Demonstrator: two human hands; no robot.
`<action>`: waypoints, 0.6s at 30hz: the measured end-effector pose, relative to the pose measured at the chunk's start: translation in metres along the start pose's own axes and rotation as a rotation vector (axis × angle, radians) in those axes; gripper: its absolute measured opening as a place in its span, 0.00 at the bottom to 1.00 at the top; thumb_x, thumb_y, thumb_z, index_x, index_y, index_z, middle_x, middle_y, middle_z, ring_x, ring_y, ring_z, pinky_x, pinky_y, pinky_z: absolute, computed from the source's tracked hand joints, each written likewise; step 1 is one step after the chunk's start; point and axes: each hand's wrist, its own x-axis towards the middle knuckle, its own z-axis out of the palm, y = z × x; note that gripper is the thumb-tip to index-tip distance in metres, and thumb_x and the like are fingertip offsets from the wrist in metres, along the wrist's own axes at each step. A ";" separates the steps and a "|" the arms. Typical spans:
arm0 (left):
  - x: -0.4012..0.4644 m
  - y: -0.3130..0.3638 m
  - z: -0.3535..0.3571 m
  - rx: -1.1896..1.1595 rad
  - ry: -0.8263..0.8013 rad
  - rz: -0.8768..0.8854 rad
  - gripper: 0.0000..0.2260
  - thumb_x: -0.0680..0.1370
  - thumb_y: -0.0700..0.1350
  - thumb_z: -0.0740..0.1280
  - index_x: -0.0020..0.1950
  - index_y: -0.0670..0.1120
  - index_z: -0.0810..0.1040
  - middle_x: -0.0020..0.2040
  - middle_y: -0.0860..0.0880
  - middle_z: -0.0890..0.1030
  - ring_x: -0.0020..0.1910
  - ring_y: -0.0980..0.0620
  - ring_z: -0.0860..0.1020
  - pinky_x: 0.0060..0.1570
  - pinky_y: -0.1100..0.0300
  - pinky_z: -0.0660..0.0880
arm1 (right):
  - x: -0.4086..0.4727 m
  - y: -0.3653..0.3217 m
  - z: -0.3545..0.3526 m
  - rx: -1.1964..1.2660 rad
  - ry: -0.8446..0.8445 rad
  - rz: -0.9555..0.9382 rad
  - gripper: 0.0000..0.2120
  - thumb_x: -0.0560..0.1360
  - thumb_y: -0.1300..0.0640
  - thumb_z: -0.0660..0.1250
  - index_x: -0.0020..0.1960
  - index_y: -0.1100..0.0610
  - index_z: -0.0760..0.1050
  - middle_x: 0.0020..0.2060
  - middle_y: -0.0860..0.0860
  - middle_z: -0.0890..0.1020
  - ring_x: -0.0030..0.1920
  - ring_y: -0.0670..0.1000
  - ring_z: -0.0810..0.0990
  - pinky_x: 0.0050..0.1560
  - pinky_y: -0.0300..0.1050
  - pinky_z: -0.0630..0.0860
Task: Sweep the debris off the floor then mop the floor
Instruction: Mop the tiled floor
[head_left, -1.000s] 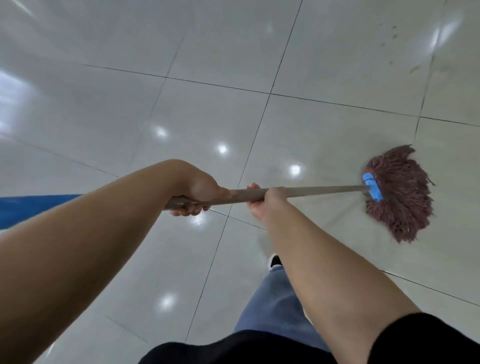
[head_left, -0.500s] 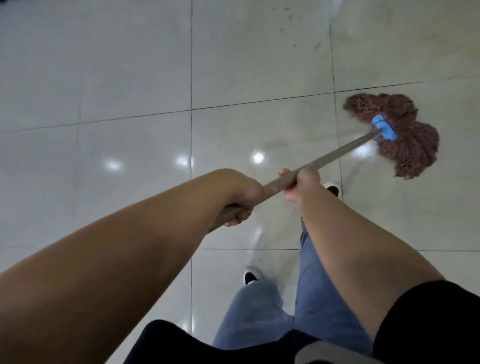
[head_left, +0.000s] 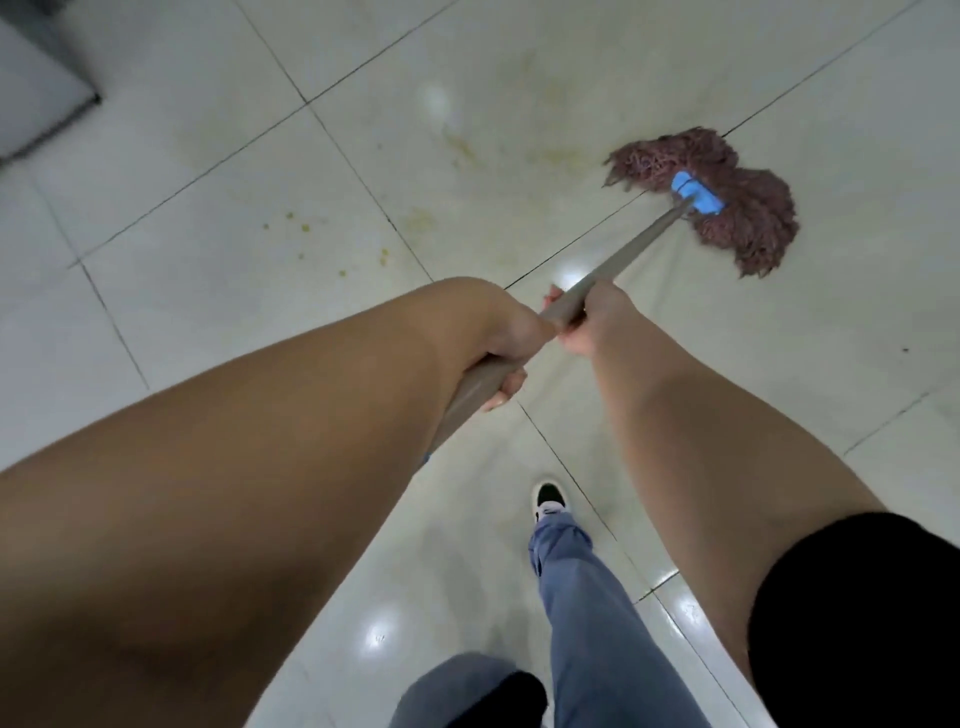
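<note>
Grey mop handle (head_left: 613, 262) sits gripped in both your left hand (head_left: 506, 340) and right hand (head_left: 595, 317); mopping looks underway. Farther out, the mop head (head_left: 727, 192) lies on the floor (head_left: 208, 270), yellowish stains (head_left: 457, 143) left beside it.

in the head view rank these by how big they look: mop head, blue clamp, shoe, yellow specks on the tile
1. mop head
2. shoe and blue clamp: look alike in size, and the shoe sits nearer the camera, so unranked
3. yellow specks, each tiny
</note>
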 end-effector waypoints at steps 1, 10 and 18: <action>0.005 0.018 -0.005 0.015 0.004 0.008 0.23 0.74 0.65 0.58 0.40 0.44 0.63 0.16 0.49 0.65 0.13 0.53 0.63 0.21 0.68 0.67 | 0.004 -0.014 0.002 0.024 0.009 -0.001 0.11 0.82 0.53 0.52 0.54 0.60 0.67 0.30 0.58 0.77 0.29 0.53 0.75 0.19 0.40 0.75; 0.046 0.009 -0.053 0.249 -0.095 0.095 0.27 0.76 0.67 0.50 0.41 0.42 0.64 0.13 0.47 0.63 0.11 0.53 0.62 0.19 0.70 0.67 | 0.020 -0.007 0.037 0.021 0.107 0.013 0.14 0.82 0.57 0.50 0.61 0.64 0.67 0.41 0.61 0.78 0.36 0.56 0.77 0.26 0.49 0.76; 0.034 -0.174 -0.211 0.505 -0.091 0.163 0.27 0.78 0.65 0.46 0.31 0.45 0.61 0.18 0.48 0.62 0.15 0.53 0.60 0.20 0.73 0.60 | -0.019 0.170 0.169 0.310 -0.049 -0.001 0.20 0.82 0.46 0.52 0.52 0.63 0.69 0.43 0.61 0.77 0.49 0.57 0.77 0.50 0.55 0.73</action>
